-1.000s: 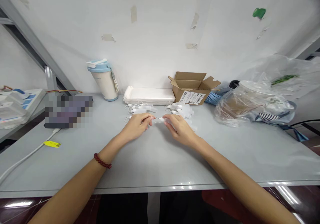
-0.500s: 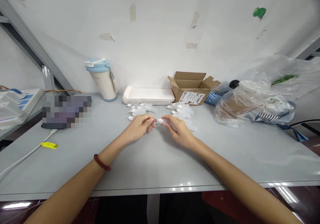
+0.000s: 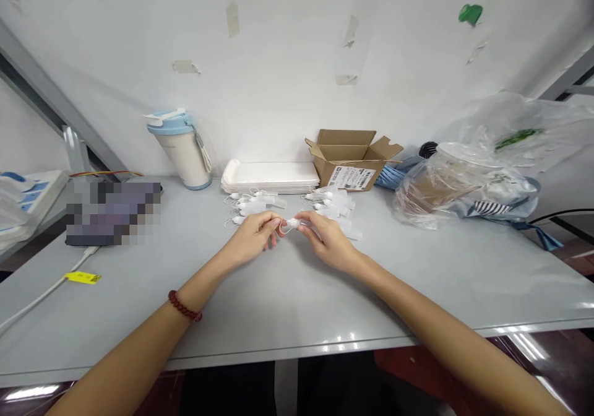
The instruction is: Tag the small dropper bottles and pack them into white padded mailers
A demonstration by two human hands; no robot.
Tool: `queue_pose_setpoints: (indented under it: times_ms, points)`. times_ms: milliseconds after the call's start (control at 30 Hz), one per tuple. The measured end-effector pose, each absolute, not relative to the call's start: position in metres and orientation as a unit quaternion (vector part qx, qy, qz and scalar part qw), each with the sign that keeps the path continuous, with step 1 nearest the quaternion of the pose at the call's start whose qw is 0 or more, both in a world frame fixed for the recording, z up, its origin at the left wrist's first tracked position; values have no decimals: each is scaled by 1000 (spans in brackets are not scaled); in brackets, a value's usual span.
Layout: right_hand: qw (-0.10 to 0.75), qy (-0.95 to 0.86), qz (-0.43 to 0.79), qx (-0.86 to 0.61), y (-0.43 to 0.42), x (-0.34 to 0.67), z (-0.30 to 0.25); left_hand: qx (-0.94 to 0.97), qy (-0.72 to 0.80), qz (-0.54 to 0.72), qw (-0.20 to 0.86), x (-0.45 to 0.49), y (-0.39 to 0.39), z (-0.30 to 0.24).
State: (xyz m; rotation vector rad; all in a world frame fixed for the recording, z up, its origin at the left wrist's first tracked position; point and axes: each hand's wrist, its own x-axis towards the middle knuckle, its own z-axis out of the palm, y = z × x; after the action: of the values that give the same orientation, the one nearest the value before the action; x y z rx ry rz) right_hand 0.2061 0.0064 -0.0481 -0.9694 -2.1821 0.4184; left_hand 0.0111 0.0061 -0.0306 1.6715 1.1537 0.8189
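My left hand [image 3: 253, 238] and my right hand [image 3: 325, 240] meet over the middle of the grey table [image 3: 288, 292], fingers pinched together. Between their fingertips is a small white plastic piece with a thin loop [image 3: 291, 223]. Just behind the hands lie two loose heaps of similar small white pieces, one on the left [image 3: 250, 204] and one on the right [image 3: 331, 204]. A dark red bead bracelet [image 3: 184, 306] circles my left wrist.
Against the wall stand a white and blue lidded cup [image 3: 183, 150], a stack of white trays [image 3: 271, 177] and an open cardboard box [image 3: 350, 159]. Clear plastic bags with cups [image 3: 468, 184] fill the right. A blurred dark object [image 3: 111, 212] and a white cable with yellow tag [image 3: 81, 277] lie left.
The hands have drawn slightly closer together around the small white piece. The view has shifted a little, so everything sits slightly further left.
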Motion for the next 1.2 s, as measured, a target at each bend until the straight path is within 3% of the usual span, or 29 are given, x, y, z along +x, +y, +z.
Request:
queue_pose_setpoints:
  times_ms: [700,1200]
  points:
    - [395,-757,320,-411,0,200,-44,663,466,368,456,13,3,-24]
    - [414,-738,350,-402,-5,197,-44,658,468,363,465,12,2,-23]
